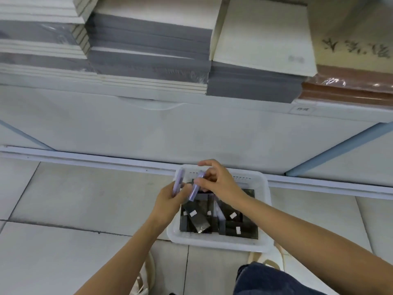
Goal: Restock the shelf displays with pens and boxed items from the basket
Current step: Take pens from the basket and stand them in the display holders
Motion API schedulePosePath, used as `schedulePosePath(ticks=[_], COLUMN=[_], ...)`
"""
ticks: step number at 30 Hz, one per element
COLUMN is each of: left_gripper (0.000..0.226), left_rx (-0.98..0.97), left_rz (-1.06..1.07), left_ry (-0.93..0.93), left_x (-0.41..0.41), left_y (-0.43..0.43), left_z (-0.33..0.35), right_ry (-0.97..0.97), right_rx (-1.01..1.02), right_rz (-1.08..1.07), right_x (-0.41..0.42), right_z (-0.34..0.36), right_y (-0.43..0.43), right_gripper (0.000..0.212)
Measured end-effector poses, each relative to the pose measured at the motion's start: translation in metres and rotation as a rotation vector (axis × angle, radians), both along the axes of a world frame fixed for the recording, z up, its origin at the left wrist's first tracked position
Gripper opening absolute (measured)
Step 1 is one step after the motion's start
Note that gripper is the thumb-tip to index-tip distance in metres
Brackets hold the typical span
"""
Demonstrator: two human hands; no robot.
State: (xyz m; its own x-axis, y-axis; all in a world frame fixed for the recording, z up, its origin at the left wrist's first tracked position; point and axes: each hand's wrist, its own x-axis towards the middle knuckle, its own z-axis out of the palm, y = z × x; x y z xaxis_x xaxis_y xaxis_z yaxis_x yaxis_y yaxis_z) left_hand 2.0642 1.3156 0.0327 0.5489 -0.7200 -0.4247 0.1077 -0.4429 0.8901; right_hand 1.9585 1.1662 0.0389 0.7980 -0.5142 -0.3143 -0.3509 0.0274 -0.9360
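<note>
So both hands are right over the white basket [264, 188] on the floor [63, 199], left hand [169, 202] fingers wrapped round a purple pen [178, 180], right hand [220, 184] fingers pinching a second purple pen [195, 188] just beside it, dark boxed items [198, 220] piled in the basket underneath.

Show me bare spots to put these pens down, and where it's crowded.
Bare floor tiles lie left of the white basket, below the base rail; a smaller patch lies to its right. Crowded: the basket is packed with dark boxes, the shelf stacked with notebooks.
</note>
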Motion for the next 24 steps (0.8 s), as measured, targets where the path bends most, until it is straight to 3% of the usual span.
schedulePosePath(ticks=[4, 8, 11, 17, 21, 24], left_gripper=[0.052, 0.031, 0.025, 0.013, 0.019, 0.023], left_rx=[-0.115, -0.266, -0.348, -0.447, -0.568, -0.675], left_rz=[-0.07, -0.142, -0.235, -0.397, -0.402, -0.465], left_ry=[-0.043, -0.076, -0.11, -0.118, 0.071, -0.076], left_x=[-0.013, -0.025, -0.036, -0.053, -0.062, -0.068], left_y=[-0.031, -0.061, -0.079, -0.111, -0.132, -0.141], left_z=[0.06, 0.13, 0.184, 0.269, 0.313, 0.333], right_ry=[-0.178, -0.333, -0.385, -0.503, -0.588, -0.636], right_rx=[-0.05, -0.168, -0.287, -0.45, -0.582, -0.683], right_rz=[-0.072, -0.087, -0.122, -0.213, -0.31, -0.401], right_x=[-0.012, -0.037, -0.056, -0.093, -0.117, -0.134], right_z=[0.076, 0.15, 0.198, 0.284, 0.334, 0.368], right_y=[-0.027, -0.044, -0.053, -0.072, -0.086, -0.099], right_gripper=[0.015, 0.019, 0.026, 0.02, 0.021, 0.022])
